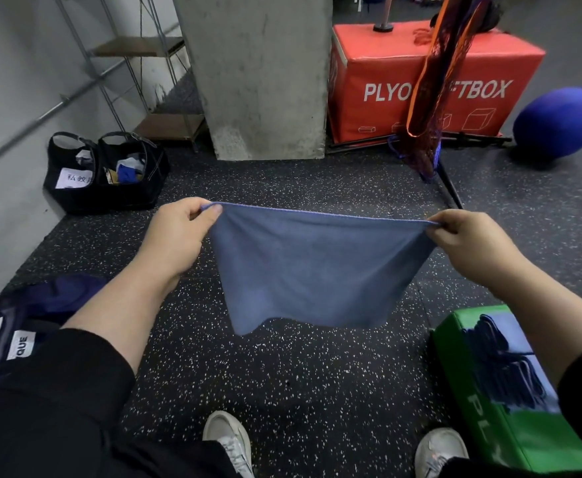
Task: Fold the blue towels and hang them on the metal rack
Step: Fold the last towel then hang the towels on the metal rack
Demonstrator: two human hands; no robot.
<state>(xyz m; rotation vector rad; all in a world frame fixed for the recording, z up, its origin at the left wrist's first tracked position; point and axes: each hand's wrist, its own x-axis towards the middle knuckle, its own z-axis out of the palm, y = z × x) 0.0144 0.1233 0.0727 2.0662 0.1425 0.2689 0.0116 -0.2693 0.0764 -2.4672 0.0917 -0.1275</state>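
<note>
Soft, light blue cloth towel (317, 270) hangs limp; left hand (176, 236), right hand (472, 246) pinch top corners; regrip hem corners.

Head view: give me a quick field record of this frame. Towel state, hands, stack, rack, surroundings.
towel in hand: blue towel, held up by its top edge, hanging free above the floor
left hand: left hand pinches the top left corner
right hand: right hand pinches the top right corner
fold state: spread flat between the hands; layers cannot be told
stack: folded blue towels lying on a green box, lower right
rack: metal rack, upper left by the wall, no towels seen on it
nearby: black bags, red box
</note>
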